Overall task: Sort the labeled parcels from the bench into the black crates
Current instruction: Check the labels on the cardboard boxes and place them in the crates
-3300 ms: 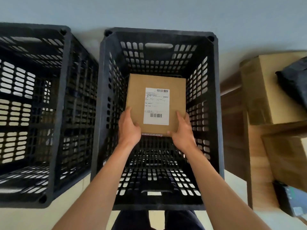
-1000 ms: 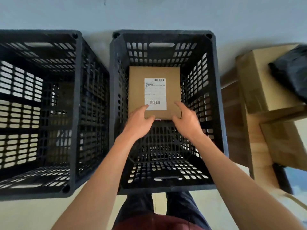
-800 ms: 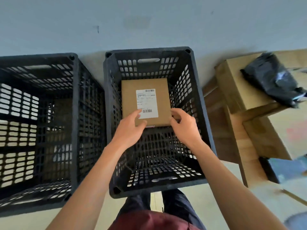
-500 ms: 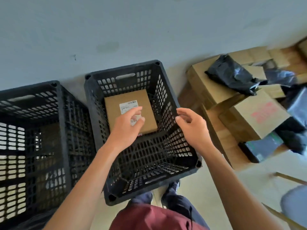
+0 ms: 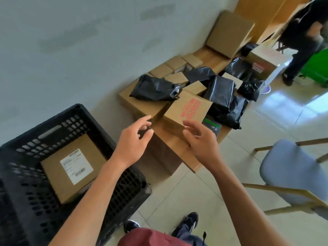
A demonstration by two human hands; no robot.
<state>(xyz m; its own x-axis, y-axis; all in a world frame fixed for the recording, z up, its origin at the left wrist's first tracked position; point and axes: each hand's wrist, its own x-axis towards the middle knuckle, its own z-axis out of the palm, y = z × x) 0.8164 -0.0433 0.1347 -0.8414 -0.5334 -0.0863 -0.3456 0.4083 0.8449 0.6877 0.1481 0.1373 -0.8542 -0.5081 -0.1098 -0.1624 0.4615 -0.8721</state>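
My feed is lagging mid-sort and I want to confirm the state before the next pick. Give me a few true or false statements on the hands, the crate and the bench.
1. Both hands hold nothing. True: the left hand and right hand are open in the air.
2. The black crate is empty. False: a labeled cardboard box lies flat in it, label up.
3. The box with red print sits on the bench just beyond the hands. True.
4. Only cardboard boxes are on the bench. False: black plastic bags lie among them.
5. The right hand has a grip on the box with red print. False: its fingers are spread, not closed on it.
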